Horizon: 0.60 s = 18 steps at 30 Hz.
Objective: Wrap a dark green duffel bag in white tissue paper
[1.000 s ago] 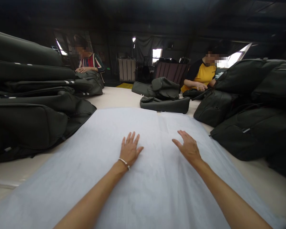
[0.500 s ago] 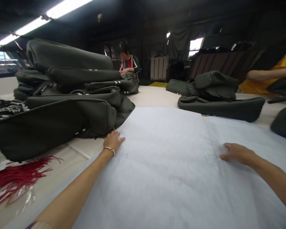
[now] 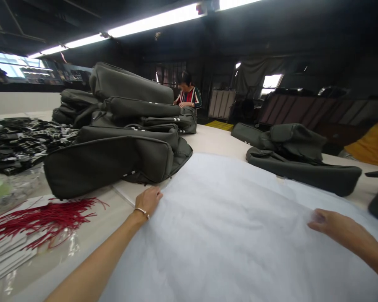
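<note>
A large white sheet point(image 3: 227, 226), thin and creased, spreads over the table in front of me. My left hand point(image 3: 148, 200), a bracelet at its wrist, is closed on the sheet's left edge, close to the stacked dark bags. On the right, my right hand point(image 3: 337, 226) pinches the sheet's right side, which looks slightly lifted; its fingertips are blurred. A second white layer point(image 3: 315, 188) shows beyond that edge. Just past my left hand lies a dark green-grey bag point(image 3: 110, 161), the front one of a pile.
Red cords point(image 3: 50, 220) with white tags lie at left, near a heap of black-and-white straps point(image 3: 22, 142). More dark bags point(image 3: 305, 170) lie at the far right. One person point(image 3: 189, 98) works behind the pile; another in yellow point(image 3: 371, 144) is at the right edge.
The view has swung left and tilted up. My left hand's fingers have closed on the sheet's edge. Near my right hand the sheet has risen and creased.
</note>
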{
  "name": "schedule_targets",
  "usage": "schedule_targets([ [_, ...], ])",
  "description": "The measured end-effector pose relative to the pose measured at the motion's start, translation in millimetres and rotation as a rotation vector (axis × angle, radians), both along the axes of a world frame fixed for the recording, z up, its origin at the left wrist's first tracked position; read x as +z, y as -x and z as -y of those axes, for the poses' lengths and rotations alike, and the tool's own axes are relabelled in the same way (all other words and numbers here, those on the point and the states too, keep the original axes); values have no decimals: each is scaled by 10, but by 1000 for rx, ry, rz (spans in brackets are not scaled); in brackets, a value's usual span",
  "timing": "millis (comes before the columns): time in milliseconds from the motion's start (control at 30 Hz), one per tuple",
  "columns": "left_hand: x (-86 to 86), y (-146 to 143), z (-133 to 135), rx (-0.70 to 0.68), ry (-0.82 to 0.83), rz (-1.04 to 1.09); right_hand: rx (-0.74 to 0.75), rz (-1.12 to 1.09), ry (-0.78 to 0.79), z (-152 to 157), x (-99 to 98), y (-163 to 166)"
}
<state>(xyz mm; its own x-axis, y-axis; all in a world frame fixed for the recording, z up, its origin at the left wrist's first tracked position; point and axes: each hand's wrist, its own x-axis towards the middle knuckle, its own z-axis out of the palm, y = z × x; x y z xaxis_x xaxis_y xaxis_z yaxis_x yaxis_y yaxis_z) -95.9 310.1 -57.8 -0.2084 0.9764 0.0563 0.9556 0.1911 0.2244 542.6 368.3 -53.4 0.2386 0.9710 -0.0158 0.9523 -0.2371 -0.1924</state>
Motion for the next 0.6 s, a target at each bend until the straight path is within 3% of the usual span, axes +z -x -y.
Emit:
schedule_targets([
  [133,53,27,203,-21,-54,-4,-88,-100,-38,-109,-58,-117],
  [300,123,76,430,17,-89,4,-53,-172,-24,-233,-94,-98],
  [500,35,335,451,101,2,43,72,-169,-13,-381,-257,104],
  [600,-32,475,412,114,15,43,100,-158,73,-422,-379,256],
])
